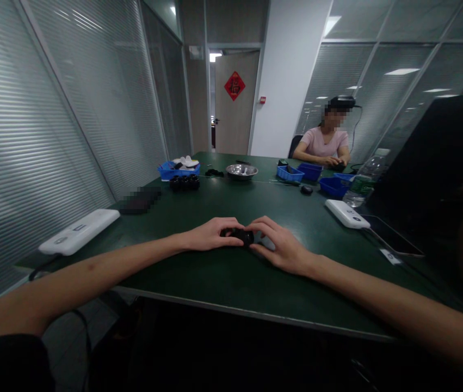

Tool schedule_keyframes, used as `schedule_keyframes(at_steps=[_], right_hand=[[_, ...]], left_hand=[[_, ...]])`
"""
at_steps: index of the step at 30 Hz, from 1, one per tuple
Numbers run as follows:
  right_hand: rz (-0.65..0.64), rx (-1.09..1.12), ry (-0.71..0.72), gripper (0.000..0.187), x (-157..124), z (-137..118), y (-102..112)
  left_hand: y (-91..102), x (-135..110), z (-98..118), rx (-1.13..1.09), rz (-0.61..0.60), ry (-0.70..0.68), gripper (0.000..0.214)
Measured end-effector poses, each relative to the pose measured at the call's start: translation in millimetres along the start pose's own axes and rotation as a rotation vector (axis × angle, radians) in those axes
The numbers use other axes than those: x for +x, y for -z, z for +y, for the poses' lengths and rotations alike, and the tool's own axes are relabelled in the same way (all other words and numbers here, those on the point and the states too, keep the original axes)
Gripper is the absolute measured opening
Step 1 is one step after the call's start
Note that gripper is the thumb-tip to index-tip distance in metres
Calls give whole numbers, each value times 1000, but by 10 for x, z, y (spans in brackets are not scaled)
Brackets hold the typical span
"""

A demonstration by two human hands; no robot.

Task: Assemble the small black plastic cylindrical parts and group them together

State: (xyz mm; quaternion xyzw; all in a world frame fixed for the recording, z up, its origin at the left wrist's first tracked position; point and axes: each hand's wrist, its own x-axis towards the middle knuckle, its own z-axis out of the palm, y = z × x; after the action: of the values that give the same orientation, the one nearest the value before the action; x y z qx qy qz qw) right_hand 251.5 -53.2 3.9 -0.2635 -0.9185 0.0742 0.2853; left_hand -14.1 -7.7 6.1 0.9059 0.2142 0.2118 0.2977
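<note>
A small black rounded part (244,236) sits low over the green table (198,277), between my two hands. My left hand (214,233) closes round its left side, thumb in front and fingers behind. From the right, my right hand (277,243) pinches the part's right end with curved fingertips. The fingers cover much of the part, so its exact kind cannot be made out. Farther back on the left stands a cluster of several glossy black round pieces (184,183). A small black disc-like piece (307,189) lies at the right.
Blue baskets (290,174) and a metal bowl (241,172) stand toward the back, with another blue basket (170,173) at left. White power banks (80,231) flank me. A water bottle (364,182) and phone (392,234) are at right. A co-worker (326,142) sits across.
</note>
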Motion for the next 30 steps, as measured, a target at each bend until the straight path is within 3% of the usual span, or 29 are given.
schedule_keyframes(at_steps=[5,12,18,24,30], right_hand=[[8,-56,-92,35,9,-9,-13],[-9,-44,12,36,5,-26,-2],[-17,-89,-87,33,3,4,-8],[-25,-93,26,35,-8,15,-9],[-16,-107,-75,34,-5,-10,2]], left_hand=[[4,0,17,-10,4,-1,39],[8,-2,29,8,-24,-11,39],[0,1,-7,-5,-15,-13,40],[-2,-4,-32,8,-18,-24,40],[6,-6,-7,-7,-15,-8,40]])
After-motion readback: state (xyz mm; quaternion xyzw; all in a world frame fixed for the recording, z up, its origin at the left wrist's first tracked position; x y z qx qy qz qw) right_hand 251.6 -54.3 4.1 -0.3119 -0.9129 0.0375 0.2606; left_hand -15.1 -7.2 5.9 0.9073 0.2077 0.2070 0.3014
